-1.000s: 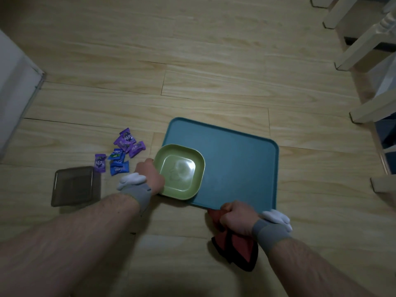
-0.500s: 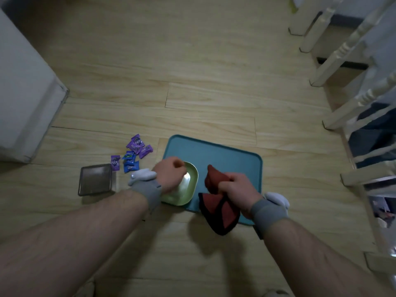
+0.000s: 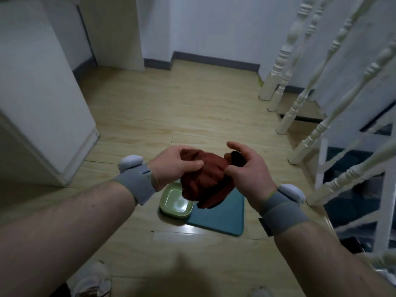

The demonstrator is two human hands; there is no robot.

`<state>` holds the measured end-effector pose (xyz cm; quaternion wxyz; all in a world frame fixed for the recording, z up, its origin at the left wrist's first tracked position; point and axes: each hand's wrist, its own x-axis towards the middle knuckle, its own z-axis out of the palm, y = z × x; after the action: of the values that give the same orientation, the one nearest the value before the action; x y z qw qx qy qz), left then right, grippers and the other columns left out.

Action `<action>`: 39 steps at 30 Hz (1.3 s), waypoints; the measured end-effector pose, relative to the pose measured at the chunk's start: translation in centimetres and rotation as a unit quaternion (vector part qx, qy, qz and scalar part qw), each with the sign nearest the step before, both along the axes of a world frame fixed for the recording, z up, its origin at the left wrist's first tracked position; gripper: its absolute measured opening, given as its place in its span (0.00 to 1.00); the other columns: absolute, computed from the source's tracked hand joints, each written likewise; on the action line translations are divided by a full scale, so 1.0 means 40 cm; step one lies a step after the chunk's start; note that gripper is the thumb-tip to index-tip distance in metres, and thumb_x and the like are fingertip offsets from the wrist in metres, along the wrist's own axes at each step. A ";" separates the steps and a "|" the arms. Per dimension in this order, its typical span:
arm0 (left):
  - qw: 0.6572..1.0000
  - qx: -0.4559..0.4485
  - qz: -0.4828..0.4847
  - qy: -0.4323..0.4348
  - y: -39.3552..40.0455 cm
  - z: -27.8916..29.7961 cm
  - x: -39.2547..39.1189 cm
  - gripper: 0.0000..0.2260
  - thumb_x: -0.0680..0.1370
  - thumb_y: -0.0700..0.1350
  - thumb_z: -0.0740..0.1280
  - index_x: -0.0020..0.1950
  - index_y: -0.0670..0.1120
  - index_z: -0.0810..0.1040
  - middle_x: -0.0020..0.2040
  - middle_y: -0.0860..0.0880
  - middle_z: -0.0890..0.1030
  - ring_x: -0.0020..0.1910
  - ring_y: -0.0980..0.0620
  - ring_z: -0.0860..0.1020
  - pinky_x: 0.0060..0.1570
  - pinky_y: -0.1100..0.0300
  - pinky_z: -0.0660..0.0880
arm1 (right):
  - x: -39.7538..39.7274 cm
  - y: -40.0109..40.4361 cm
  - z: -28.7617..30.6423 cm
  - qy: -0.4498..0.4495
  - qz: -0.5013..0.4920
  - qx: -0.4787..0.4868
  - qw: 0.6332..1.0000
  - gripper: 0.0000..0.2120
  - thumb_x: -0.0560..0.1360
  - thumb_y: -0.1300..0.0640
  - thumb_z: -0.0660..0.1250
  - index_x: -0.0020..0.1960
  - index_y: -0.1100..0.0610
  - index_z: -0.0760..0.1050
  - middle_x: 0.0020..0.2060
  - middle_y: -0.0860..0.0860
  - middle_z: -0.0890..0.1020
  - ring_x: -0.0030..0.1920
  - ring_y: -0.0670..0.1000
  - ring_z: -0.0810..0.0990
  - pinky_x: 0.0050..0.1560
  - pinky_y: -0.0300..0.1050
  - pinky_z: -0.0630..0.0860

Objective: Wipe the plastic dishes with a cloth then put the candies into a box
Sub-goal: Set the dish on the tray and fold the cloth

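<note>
A crumpled dark red cloth (image 3: 206, 179) hangs in the air between both hands, well above the floor. My left hand (image 3: 173, 165) pinches its left side and my right hand (image 3: 246, 168) grips its right side. Below them on the wooden floor lies a teal tray (image 3: 222, 217), with a light green square plate (image 3: 174, 200) resting on its left edge. The cloth and my hands cover the far part of the tray. The candies and the box are hidden from view, behind my left forearm or outside the frame.
A white cabinet (image 3: 40, 108) stands at the left. White stair balusters (image 3: 321, 116) and steps fill the right side. My shoes (image 3: 92, 281) show at the bottom edge. Bare floorboards (image 3: 171, 103) run back to the wall.
My left hand let go of the green plate and rose to take the cloth. My right hand lifted the cloth up. The camera tilted upward, so the candies and box left the view.
</note>
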<state>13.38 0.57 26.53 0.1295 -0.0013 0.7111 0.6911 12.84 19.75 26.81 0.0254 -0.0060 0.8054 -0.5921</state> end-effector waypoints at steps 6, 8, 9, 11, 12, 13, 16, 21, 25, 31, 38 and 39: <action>0.988 -0.065 -0.078 0.115 -0.020 0.079 0.081 0.15 0.74 0.28 0.68 0.50 0.48 0.81 0.42 0.55 0.85 0.43 0.59 0.81 0.49 0.65 0.77 | 0.073 0.022 0.070 -0.091 0.089 -0.049 0.991 0.26 0.64 0.71 0.64 0.60 0.58 0.76 0.49 0.56 0.83 0.45 0.52 0.82 0.42 0.40 0.80; 0.980 -0.099 -0.100 0.141 -0.013 0.095 0.099 0.16 0.74 0.28 0.67 0.50 0.49 0.81 0.43 0.54 0.84 0.43 0.61 0.80 0.49 0.67 0.76 | 0.090 0.024 0.079 -0.091 0.129 -0.026 0.987 0.23 0.59 0.65 0.65 0.54 0.58 0.79 0.42 0.53 0.83 0.39 0.50 0.81 0.35 0.39 0.77; 0.977 -0.108 -0.107 0.148 -0.011 0.103 0.105 0.17 0.74 0.28 0.67 0.51 0.49 0.81 0.45 0.52 0.83 0.44 0.61 0.80 0.50 0.67 0.76 | 0.095 0.026 0.080 -0.085 0.147 -0.006 0.985 0.22 0.57 0.64 0.66 0.51 0.58 0.80 0.40 0.53 0.83 0.38 0.51 0.80 0.34 0.40 0.77; 0.973 -0.117 -0.121 0.158 -0.013 0.112 0.109 0.17 0.74 0.28 0.68 0.50 0.50 0.81 0.47 0.51 0.83 0.47 0.60 0.80 0.51 0.66 0.76 | 0.096 0.033 0.078 -0.088 0.185 0.004 0.979 0.17 0.57 0.64 0.68 0.46 0.57 0.78 0.41 0.55 0.82 0.40 0.54 0.80 0.40 0.45 0.78; 0.972 -0.117 -0.127 0.160 -0.015 0.118 0.114 0.16 0.73 0.29 0.68 0.49 0.50 0.82 0.45 0.52 0.84 0.46 0.60 0.81 0.51 0.66 0.76 | 0.099 0.037 0.082 -0.092 0.205 0.000 0.974 0.16 0.57 0.65 0.69 0.44 0.57 0.77 0.45 0.55 0.83 0.42 0.54 0.80 0.44 0.46 0.78; 0.971 -0.118 -0.135 0.161 -0.016 0.124 0.116 0.16 0.73 0.29 0.68 0.48 0.50 0.82 0.44 0.54 0.84 0.45 0.60 0.80 0.49 0.67 0.76 | 0.099 0.042 0.085 -0.096 0.224 0.000 0.970 0.15 0.57 0.66 0.69 0.43 0.56 0.77 0.48 0.53 0.82 0.43 0.53 0.81 0.45 0.46 0.78; 0.961 -0.152 -0.168 0.159 -0.015 0.141 0.118 0.15 0.74 0.28 0.68 0.48 0.48 0.82 0.42 0.54 0.83 0.42 0.62 0.80 0.47 0.68 0.75 | 0.106 0.045 0.103 -0.095 0.268 0.061 0.957 0.12 0.59 0.66 0.71 0.40 0.55 0.77 0.36 0.50 0.81 0.38 0.49 0.79 0.43 0.44 0.76; 0.907 -0.321 -0.212 0.172 -0.043 0.162 0.101 0.13 0.74 0.38 0.72 0.43 0.58 0.80 0.42 0.57 0.83 0.41 0.62 0.79 0.45 0.69 0.75 | 0.105 0.061 0.119 -0.057 0.253 0.152 0.954 0.09 0.66 0.65 0.76 0.38 0.54 0.80 0.33 0.51 0.80 0.36 0.50 0.79 0.40 0.45 0.78; 0.838 -0.454 -0.249 0.172 -0.045 0.181 0.099 0.08 0.75 0.42 0.71 0.46 0.56 0.81 0.44 0.59 0.81 0.42 0.60 0.79 0.47 0.65 0.74 | 0.109 0.064 0.125 -0.018 0.263 0.229 0.937 0.08 0.66 0.60 0.77 0.39 0.50 0.81 0.34 0.47 0.80 0.36 0.49 0.80 0.41 0.46 0.81; 0.710 -0.624 -0.285 0.160 -0.044 0.182 0.076 0.07 0.78 0.44 0.66 0.54 0.51 0.80 0.46 0.55 0.79 0.45 0.52 0.77 0.47 0.59 0.74 | 0.108 0.080 0.119 0.040 0.237 0.379 0.893 0.06 0.67 0.51 0.75 0.39 0.52 0.80 0.34 0.49 0.80 0.36 0.49 0.78 0.40 0.49 0.77; 0.686 -0.643 -0.286 0.185 -0.044 0.165 0.055 0.08 0.75 0.52 0.68 0.51 0.51 0.81 0.45 0.52 0.81 0.45 0.50 0.78 0.46 0.58 0.76 | 0.094 0.127 0.069 0.065 0.202 0.430 0.878 0.13 0.72 0.43 0.69 0.39 0.53 0.80 0.33 0.50 0.80 0.35 0.51 0.78 0.38 0.52 0.76; 0.697 -0.633 -0.285 0.179 -0.044 0.156 0.050 0.08 0.75 0.53 0.68 0.50 0.51 0.81 0.44 0.53 0.80 0.44 0.51 0.78 0.45 0.58 0.76 | 0.092 0.134 0.058 0.062 0.200 0.432 0.877 0.12 0.73 0.44 0.69 0.41 0.53 0.80 0.34 0.50 0.80 0.36 0.51 0.78 0.39 0.52 0.77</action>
<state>15.40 -1.21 32.76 0.1594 0.2436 0.9567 -0.0057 16.51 25.10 29.12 0.0931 -0.1925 0.9626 -0.1665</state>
